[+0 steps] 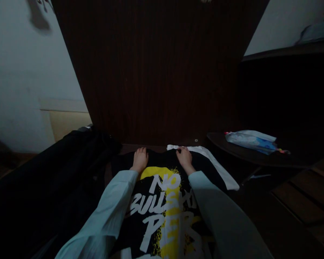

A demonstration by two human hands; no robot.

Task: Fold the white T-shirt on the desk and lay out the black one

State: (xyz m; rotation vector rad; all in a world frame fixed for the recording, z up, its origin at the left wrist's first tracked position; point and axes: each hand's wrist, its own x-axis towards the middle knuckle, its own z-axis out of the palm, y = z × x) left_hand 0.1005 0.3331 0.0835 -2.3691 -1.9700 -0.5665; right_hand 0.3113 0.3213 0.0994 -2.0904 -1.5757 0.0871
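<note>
A black T-shirt [162,201] with white and yellow printed lettering lies spread flat in front of me. My left hand [140,159] rests on its far left edge, fingers curled down onto the cloth. My right hand [184,157] presses on the far right edge of the shirt, fingers curled where a white garment [218,169] shows from under the black one. Both arms wear pale long sleeves.
A heap of dark clothing [78,162] lies to the left. A dark wooden panel [156,72] stands upright just beyond the shirt. To the right, a round dark table [232,151] carries a blue and white plastic bag [252,140]. The room is dim.
</note>
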